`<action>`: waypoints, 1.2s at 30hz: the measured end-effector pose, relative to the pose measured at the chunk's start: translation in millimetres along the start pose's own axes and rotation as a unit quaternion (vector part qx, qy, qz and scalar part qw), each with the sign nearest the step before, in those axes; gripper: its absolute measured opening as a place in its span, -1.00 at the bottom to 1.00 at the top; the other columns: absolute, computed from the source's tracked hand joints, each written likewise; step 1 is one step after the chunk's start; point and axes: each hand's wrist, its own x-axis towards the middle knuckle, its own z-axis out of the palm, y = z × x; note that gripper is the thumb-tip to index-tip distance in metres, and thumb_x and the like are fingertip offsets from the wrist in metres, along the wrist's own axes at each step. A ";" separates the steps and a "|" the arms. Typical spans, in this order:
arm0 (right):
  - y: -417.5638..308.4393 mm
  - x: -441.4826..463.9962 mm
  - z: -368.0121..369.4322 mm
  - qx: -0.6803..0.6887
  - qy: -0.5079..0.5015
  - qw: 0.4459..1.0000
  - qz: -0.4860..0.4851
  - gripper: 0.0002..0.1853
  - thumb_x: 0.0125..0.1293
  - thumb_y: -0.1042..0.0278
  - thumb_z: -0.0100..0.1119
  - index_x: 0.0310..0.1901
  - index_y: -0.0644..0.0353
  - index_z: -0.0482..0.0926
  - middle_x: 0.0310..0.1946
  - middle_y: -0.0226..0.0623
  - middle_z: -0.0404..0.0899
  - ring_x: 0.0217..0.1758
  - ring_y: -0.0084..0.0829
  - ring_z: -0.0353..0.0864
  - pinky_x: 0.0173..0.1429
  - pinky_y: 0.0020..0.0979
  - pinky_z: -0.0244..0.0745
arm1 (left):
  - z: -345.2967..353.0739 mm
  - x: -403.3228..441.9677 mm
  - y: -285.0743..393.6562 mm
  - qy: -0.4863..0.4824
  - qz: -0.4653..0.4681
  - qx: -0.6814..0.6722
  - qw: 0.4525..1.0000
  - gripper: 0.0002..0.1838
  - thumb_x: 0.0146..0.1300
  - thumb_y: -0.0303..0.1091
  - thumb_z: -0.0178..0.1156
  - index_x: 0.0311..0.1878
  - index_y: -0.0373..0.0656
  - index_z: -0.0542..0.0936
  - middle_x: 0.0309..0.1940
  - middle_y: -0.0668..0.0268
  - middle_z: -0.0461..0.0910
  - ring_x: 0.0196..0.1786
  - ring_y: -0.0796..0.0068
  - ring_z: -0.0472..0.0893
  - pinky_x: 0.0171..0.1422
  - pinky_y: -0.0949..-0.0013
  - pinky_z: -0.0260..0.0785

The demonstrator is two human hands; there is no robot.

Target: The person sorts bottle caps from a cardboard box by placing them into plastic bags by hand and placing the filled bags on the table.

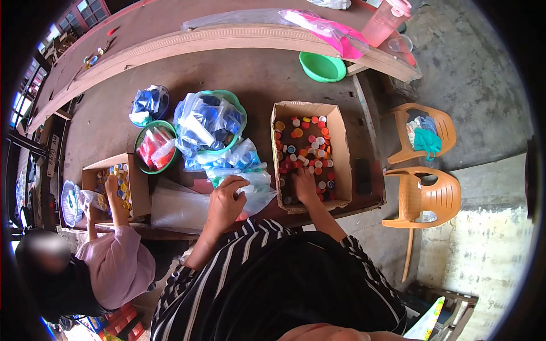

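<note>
A cardboard box point(339, 142) at the right of the table holds many red, white and orange bottle caps point(319, 152). My right hand point(305, 184) reaches into its lower part, fingertips down among the caps and hidden there. Above the table's near edge is my left hand point(227, 203), its fingers curled; what they hold, if anything, cannot be made out. Just beyond it lie clear plastic bags point(242, 165) with blue and greenish contents. A flat clear plastic sheet point(179, 209) lies to its left.
Green basins with bagged blue items point(210, 122) and bagged red items point(156, 149) stand on the table. At left, a co-worker point(116, 258) reaches into a box of yellow caps point(122, 182). An empty green basin point(322, 67) sits at the back, below a raised shelf point(227, 38). Two orange chairs point(424, 196) stand right.
</note>
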 end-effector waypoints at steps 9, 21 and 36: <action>14.4 41.5 -37.7 0.127 -0.025 0.983 0.133 -0.77 0.27 0.46 0.16 -0.05 0.29 0.54 -0.04 0.04 0.49 0.06 0.04 0.54 0.10 -0.09 0.52 | 3.2 -0.1 1.9 -0.017 -0.004 -0.031 0.999 -0.61 0.03 -0.65 0.16 -0.03 -0.21 0.72 -0.04 0.26 0.66 -0.49 0.49 0.54 -0.29 0.41 0.44; 23.5 42.1 -25.1 0.157 0.012 0.980 0.123 -0.86 0.31 0.56 0.15 -0.10 0.29 0.56 -0.09 -0.03 0.53 -0.08 -0.06 0.63 -0.10 -0.18 0.56 | -4.2 -0.9 14.2 -0.065 -0.039 -0.054 0.996 -0.45 0.02 -0.62 0.14 0.17 -0.24 0.63 0.15 0.17 0.56 -0.46 0.35 0.60 -0.22 0.29 0.48; -125.5 7.4 -194.4 0.402 0.052 0.909 -0.099 -0.80 0.38 0.51 0.15 0.01 0.23 0.50 -0.05 -0.14 0.47 0.05 -0.05 0.55 0.09 -0.18 0.49 | 5.8 -5.5 12.8 -0.061 -0.021 -0.075 0.995 -0.40 -0.01 -0.63 0.18 0.22 -0.25 0.60 0.17 0.13 0.53 -0.50 0.56 0.53 -0.32 0.41 0.42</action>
